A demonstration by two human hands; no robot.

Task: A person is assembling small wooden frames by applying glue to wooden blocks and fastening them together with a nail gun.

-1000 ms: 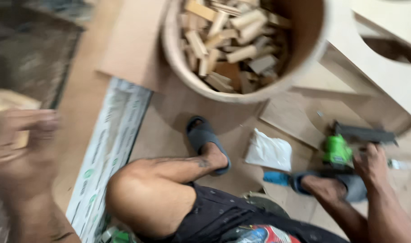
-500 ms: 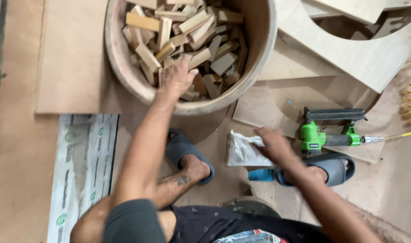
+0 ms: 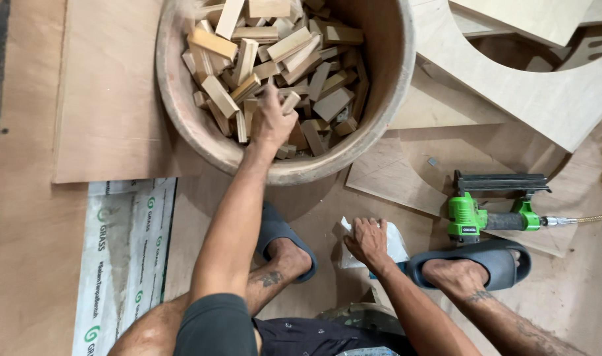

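Note:
My left hand (image 3: 272,120) reaches into a round wooden tub (image 3: 386,92) and its fingers close around one of the small wood blocks (image 3: 282,45) piled inside. My right hand (image 3: 367,240) rests on a white cloth or bag (image 3: 393,238) lying on the floor near my right foot, fingers curled on it. Both of my feet wear grey slippers (image 3: 475,258). A green nail gun (image 3: 492,206) with a black magazine lies just right of my right hand, apart from it.
Plywood sheets (image 3: 110,99) cover the floor. Cut curved plywood pieces (image 3: 544,86) lie at the upper right. A white printed plastic wrap (image 3: 126,257) lies at the left. A yellow air hose (image 3: 587,219) leads off from the nail gun to the right edge.
My left hand swung from the far left into the tub of blocks. My right hand left the nail gun and settled on the white cloth. The view shifted toward the tub.

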